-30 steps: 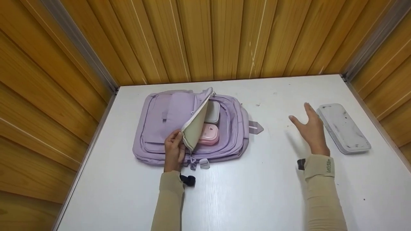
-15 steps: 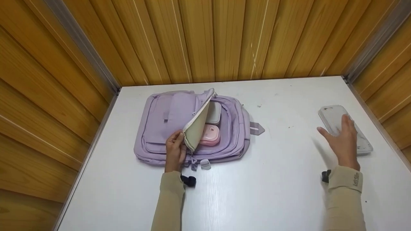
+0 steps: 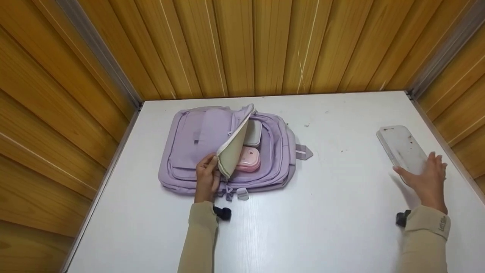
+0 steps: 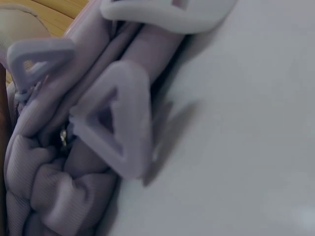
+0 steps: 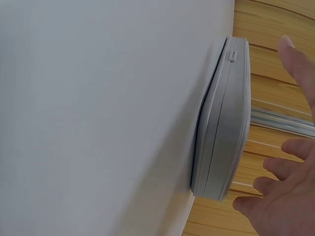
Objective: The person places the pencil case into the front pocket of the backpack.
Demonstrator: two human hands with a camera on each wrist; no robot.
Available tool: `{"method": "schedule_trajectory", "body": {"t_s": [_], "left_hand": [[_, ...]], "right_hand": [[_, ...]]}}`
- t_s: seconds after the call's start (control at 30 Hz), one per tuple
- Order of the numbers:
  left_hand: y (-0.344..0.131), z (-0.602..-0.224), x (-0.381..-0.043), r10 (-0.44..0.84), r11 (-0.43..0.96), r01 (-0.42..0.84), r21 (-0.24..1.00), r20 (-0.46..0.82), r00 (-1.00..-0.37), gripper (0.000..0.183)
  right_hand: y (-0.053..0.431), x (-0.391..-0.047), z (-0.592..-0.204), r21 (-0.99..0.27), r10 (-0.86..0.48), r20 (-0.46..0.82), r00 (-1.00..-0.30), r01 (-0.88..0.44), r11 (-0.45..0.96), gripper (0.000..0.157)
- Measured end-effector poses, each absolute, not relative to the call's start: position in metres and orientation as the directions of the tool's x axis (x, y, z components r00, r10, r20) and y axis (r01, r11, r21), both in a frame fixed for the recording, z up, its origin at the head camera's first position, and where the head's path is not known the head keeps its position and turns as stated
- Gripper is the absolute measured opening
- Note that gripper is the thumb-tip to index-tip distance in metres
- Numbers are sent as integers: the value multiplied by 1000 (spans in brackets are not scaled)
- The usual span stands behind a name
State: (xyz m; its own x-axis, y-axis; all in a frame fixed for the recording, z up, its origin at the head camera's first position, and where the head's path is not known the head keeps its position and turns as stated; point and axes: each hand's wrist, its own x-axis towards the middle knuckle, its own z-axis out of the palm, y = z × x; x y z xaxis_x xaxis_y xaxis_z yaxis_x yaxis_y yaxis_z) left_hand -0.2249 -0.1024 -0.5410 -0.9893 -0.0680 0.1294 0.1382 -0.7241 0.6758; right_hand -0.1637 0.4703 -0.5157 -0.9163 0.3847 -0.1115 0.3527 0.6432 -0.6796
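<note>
A lilac backpack (image 3: 185, 138) lies on the table, its front flap (image 3: 232, 153) lifted to show the pale lining. My left hand (image 3: 206, 178) pinches the flap's near corner between thumb and fingers. Inside the opening sit a small pink case (image 3: 248, 158) and a whitish box (image 3: 253, 132), both partly covered by the flap. At the right lies a flat white case (image 3: 401, 142) with dark smudges; its side seam and small catch show in the right wrist view. My right hand (image 3: 426, 184), thumb and fingers spread, hovers over the case's near end and hides part of it.
A white table (image 3: 322, 227) carries everything, with wood-patterned walls (image 3: 265, 49) at the back and sides. A triangular zip pull (image 4: 118, 120) and a pale buckle (image 3: 242, 193) hang at the backpack's near side. Its strap tab (image 3: 304, 152) points right.
My right hand has moved right and toward the near side, from left of the white case to over its near end. The left hand keeps its pinch on the flap.
</note>
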Motion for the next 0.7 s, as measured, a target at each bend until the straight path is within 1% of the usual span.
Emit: {"method": "schedule_trajectory", "body": {"t_s": [0.33,0.5,0.7], "left_hand": [[-102,-543,-225,-89,-726,148,672,122,-989,5],[-101,-544,-226,-107,-730,172,661,138,-985,4],[-100,-545,-227,-114,-743,188,643,155,-981,7]], "right_hand": [[484,-155,-524,-698,355,-174,-918,370,613,120],[489,-153,-526,-718,332,-206,-921,372,588,117],[490,-150,-526,-739,347,-236,-908,399,543,115]]}}
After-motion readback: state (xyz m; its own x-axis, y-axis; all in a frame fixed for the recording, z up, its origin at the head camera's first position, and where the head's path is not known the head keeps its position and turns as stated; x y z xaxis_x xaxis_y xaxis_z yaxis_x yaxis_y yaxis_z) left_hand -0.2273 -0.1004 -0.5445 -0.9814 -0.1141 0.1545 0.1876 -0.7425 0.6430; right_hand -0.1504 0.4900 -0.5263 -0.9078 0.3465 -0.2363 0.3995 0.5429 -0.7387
